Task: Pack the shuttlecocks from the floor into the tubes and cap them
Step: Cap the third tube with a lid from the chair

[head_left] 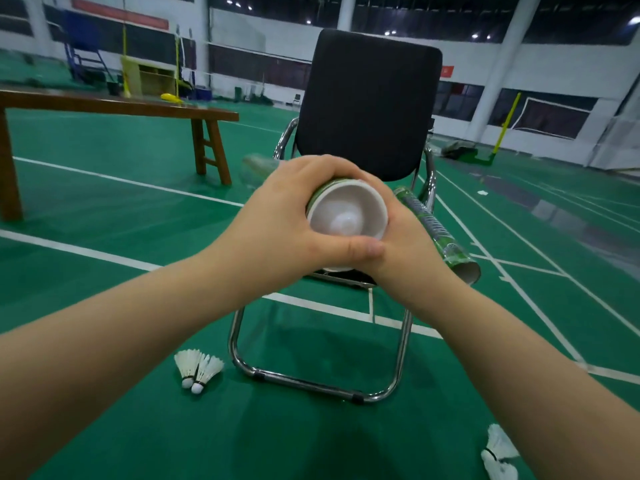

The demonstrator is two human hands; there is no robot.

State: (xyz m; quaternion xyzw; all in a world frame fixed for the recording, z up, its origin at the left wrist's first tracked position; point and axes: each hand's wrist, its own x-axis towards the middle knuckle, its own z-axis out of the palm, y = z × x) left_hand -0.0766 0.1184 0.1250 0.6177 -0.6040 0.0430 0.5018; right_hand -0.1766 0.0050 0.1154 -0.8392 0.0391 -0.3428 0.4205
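Note:
I hold a green shuttlecock tube (347,216) up in front of me, its end facing the camera and closed by a translucent white cap. My left hand (298,216) grips the tube from the left, thumb lying under the cap's rim. My right hand (398,237) wraps it from the right. A second green tube (437,233) lies on the chair seat behind my right hand, its open end toward me. Two white shuttlecocks (198,368) lie together on the floor at lower left. More white shuttlecocks (499,452) lie at the lower right, partly behind my right forearm.
A black chair (370,109) with a chrome frame stands right ahead on the green court floor. A long wooden bench (114,105) runs along the left. Net posts and court equipment stand far back.

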